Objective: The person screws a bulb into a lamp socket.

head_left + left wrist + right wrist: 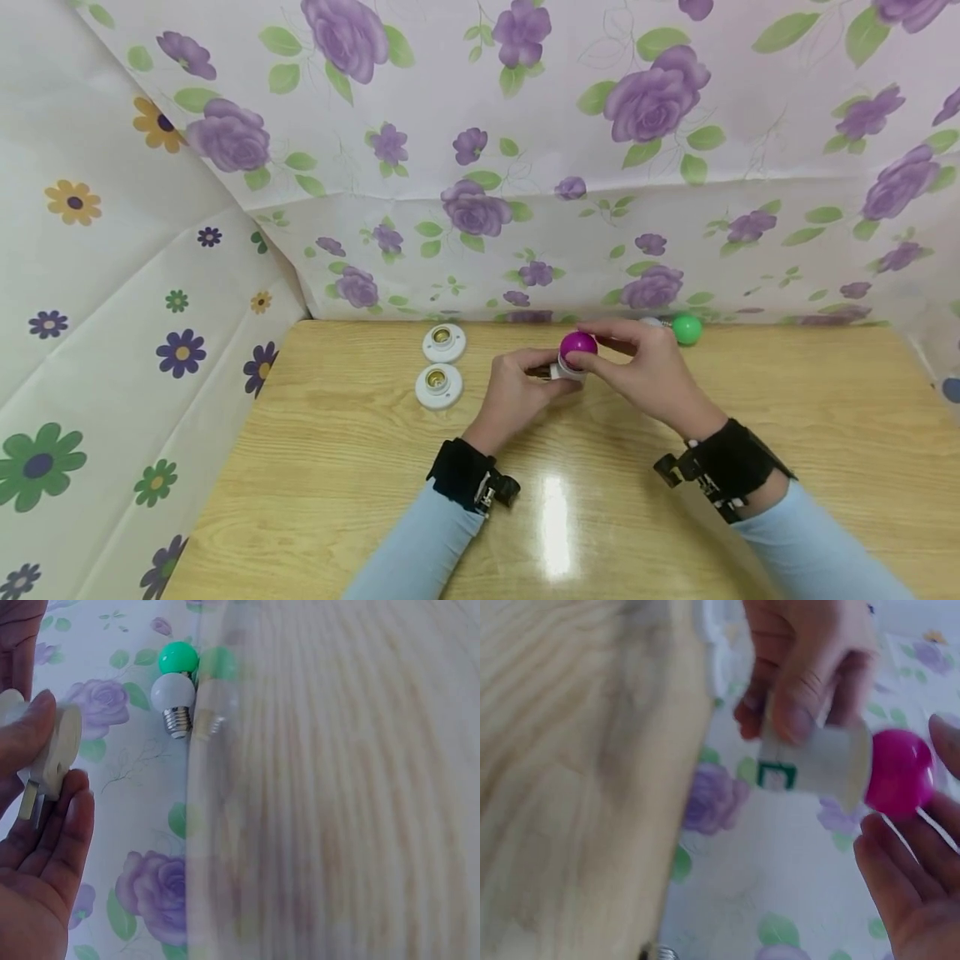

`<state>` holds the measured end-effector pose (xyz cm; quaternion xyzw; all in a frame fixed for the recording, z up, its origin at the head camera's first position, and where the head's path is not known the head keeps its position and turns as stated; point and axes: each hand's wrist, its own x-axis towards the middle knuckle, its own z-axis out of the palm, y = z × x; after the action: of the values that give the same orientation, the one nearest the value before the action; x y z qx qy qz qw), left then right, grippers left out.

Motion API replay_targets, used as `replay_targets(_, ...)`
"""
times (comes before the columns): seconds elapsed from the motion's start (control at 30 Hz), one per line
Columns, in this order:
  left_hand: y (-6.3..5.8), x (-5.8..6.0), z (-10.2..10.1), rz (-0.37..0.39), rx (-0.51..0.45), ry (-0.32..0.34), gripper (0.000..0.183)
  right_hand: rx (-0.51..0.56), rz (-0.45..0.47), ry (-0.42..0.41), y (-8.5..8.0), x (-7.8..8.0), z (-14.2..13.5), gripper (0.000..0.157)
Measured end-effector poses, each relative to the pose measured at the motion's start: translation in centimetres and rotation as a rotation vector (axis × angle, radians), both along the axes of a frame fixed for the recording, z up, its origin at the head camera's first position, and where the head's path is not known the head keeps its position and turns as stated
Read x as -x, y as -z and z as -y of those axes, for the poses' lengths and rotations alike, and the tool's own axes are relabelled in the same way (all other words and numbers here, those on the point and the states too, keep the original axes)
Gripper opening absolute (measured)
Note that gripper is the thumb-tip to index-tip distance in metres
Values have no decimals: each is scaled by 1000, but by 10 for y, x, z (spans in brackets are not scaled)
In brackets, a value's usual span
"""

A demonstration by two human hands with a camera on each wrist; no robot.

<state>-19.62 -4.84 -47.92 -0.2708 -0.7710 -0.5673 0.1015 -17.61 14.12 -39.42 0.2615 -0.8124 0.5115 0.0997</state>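
Observation:
My left hand (516, 390) grips a white plug-in bulb socket (821, 765) between thumb and fingers. Flat metal prongs (30, 802) stick out of its plug end in the left wrist view, and a green square mark shows on its side in the right wrist view. A magenta round bulb (577, 343) sits at the socket's mouth, its base hidden inside. Around this bulb, the thumb and fingers of my right hand (654, 371) hold the globe from both sides. Both hands are above the far part of the table.
Two round white lamp holders (444, 342) with brass-coloured insides lie left of my hands on the wooden table (337, 467). A green bulb (686, 329) and a white bulb (172, 694) lie by the back edge, beyond my right hand. Flowered sheeting hangs behind and at the left.

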Motion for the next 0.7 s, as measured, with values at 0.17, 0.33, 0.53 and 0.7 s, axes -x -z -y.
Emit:
replay_targets(0.17,-2,3,3,31,-6,52,36,-86,84,-158,-19,0,-6,37)
replay_targets(0.33,-3,1,3,37,14,58,37,-71,119,-197,-17,1,-6,36)
replay_targets(0.53,0,-3,-1,20,-14,28,37,18,96,-150,-3,2,-2,33)
replay_targets(0.7,1,-3,-4,-26,8,-60,39,42,-31,-37,1,-1,8,30)
